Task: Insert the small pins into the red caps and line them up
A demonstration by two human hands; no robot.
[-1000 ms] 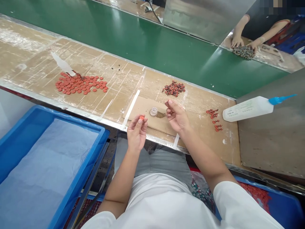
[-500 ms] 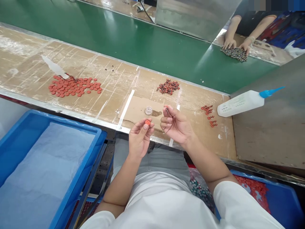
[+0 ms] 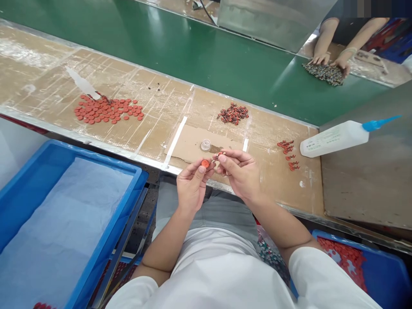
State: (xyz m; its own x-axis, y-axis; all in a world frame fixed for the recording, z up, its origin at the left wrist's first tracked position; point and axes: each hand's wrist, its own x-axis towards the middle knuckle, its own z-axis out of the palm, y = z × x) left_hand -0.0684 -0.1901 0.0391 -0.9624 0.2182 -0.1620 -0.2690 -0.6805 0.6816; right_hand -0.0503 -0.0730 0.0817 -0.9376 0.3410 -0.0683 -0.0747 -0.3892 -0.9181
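Observation:
My left hand [image 3: 192, 184] pinches a round orange-red disc [image 3: 205, 163] between thumb and fingers. Right beside it, my right hand [image 3: 240, 175] grips a small red and dark piece [image 3: 220, 154] at its fingertips, close to the disc. Just beyond both hands, a small clear cup [image 3: 205, 145] rests on a flat cardboard sheet [image 3: 189, 139]. A pile of small red and black pieces [image 3: 233, 113] lies behind the cup. To the left are many red discs [image 3: 106, 110] with a white tool lying at their edge. Several assembled-looking red pieces [image 3: 291, 157] lie at the right.
A white bottle with a blue nozzle [image 3: 334, 138] leans at the right, by a metal panel. Behind the table runs a green belt [image 3: 193, 56], where another person's hands touch a dark pile [image 3: 324, 73]. A blue tray [image 3: 137, 174] stands at lower left.
My right hand has come down and left, bringing its small piece beside the disc in my left hand. The camera view has shifted slightly.

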